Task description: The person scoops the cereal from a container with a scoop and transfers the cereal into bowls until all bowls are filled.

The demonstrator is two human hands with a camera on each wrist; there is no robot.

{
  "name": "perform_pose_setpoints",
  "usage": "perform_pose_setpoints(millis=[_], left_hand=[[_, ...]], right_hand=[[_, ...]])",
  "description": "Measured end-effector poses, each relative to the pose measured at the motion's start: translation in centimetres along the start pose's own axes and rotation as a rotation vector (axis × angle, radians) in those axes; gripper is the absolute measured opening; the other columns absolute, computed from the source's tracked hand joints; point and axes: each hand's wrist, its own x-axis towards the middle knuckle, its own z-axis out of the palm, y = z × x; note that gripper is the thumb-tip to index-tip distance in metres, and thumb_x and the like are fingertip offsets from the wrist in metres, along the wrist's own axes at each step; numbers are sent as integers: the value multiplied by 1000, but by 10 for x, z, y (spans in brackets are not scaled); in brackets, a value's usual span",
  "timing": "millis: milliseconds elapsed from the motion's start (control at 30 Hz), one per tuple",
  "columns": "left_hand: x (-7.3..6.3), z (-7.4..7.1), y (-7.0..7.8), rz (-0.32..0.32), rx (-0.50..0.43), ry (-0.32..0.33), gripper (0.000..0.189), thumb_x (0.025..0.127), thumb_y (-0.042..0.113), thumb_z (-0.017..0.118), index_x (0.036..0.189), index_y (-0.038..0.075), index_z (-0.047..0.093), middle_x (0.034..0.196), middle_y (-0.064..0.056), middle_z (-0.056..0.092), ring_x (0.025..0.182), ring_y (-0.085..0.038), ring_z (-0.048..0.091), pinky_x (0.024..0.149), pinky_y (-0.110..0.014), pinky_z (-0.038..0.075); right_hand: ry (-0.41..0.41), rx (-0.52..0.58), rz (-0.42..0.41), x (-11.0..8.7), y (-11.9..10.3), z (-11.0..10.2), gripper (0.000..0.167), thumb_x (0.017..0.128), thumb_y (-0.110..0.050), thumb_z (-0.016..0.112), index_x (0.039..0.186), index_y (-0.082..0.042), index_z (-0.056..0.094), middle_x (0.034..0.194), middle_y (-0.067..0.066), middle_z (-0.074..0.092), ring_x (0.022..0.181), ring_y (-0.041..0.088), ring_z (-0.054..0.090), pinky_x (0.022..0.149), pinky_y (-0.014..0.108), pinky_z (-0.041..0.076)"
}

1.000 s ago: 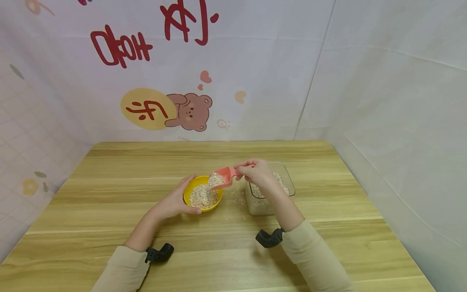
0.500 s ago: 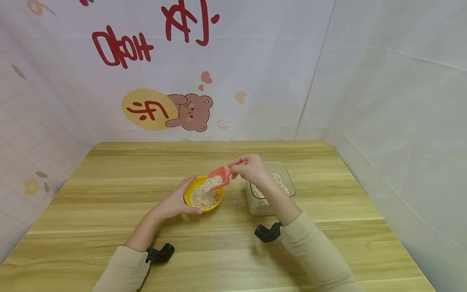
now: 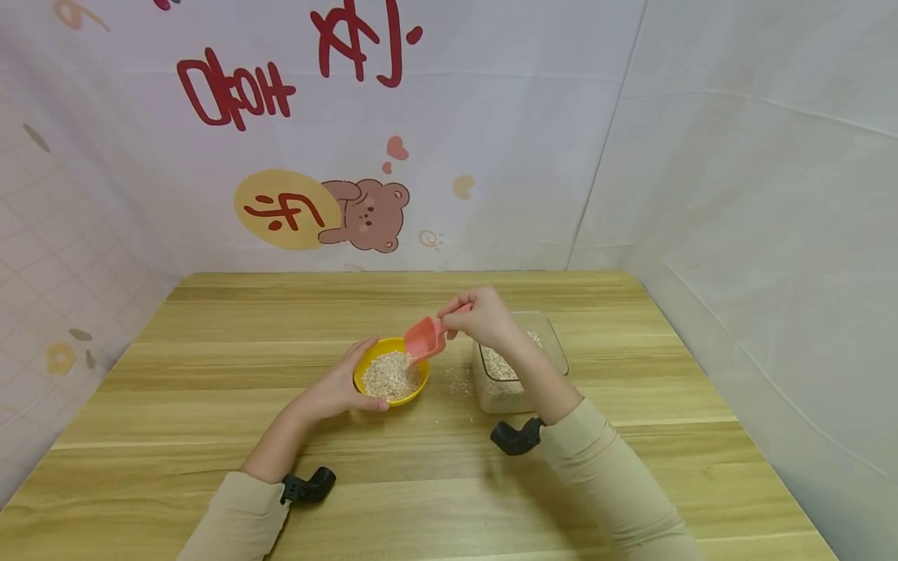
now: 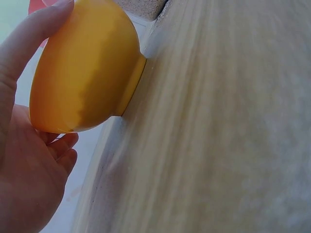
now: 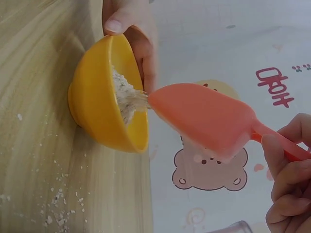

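Observation:
My right hand point(image 3: 482, 318) grips the handle of a pink scoop point(image 3: 424, 339), tilted over the right rim of a yellow bowl point(image 5: 97, 97). In the right wrist view oat flakes point(image 5: 127, 99) stream off the scoop's lip into the bowl. Around the bowl's left side curls my left hand point(image 3: 342, 383), its thumb at the near rim and the other fingers at the far side. The bowl stands upright on the table, holding a mound of oats. Beneath my right forearm is a clear square container point(image 3: 500, 401) with more oats in it.
Loose flakes point(image 3: 459, 382) lie scattered on the wooden table point(image 3: 393, 499) between bowl and container. A printed cloth point(image 3: 491, 156) hangs behind the table's back edge, and pale walls stand at both sides.
The scoop has tipped further down and its oats have slid out into the bowl, where the mound is fuller. My right hand has risen slightly; my left hand has stayed put.

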Motion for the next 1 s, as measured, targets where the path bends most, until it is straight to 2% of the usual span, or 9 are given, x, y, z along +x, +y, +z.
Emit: perform_pose_setpoints(millis=[300,400,600,833,1000], left_hand=[[0,0,1,-16,9,0,118,63,36,89,152,4,18,155,-20,15,139,-40,19,105,-63,20],[0,0,2,-21,7,0,118,63,36,89,152,4,18,155,-20,16,139,-40,19,105,-63,20],[0,0,3,-13,7,-3,118,64,35,88,151,2,17,154,-21,17,137,-41,22,105,-63,22],[0,0,3,16,-16,12,117,63,34,89,151,3,18,153,-20,18,137,-39,23,105,-63,21],[1,0,5,23,-20,21,115,65,34,88,152,6,18,154,-17,17,138,-38,21,105,-64,20]], right_hand=[[15,-4,8,-2,-1,-5,10,77,-5,67,84,-6,74,67,10,68,65,23,63,60,29,41],[19,30,21,-4,4,-5,11,78,-5,67,86,-5,74,68,10,68,67,22,62,61,28,41],[37,92,37,-9,14,-5,14,78,-4,66,90,-4,74,67,9,68,61,15,51,57,25,38],[94,189,82,-15,20,-8,18,79,-3,67,95,-1,73,69,10,68,62,16,55,54,22,38],[116,250,40,-20,26,-11,19,79,-1,64,96,3,71,65,8,67,53,13,48,49,20,30]])
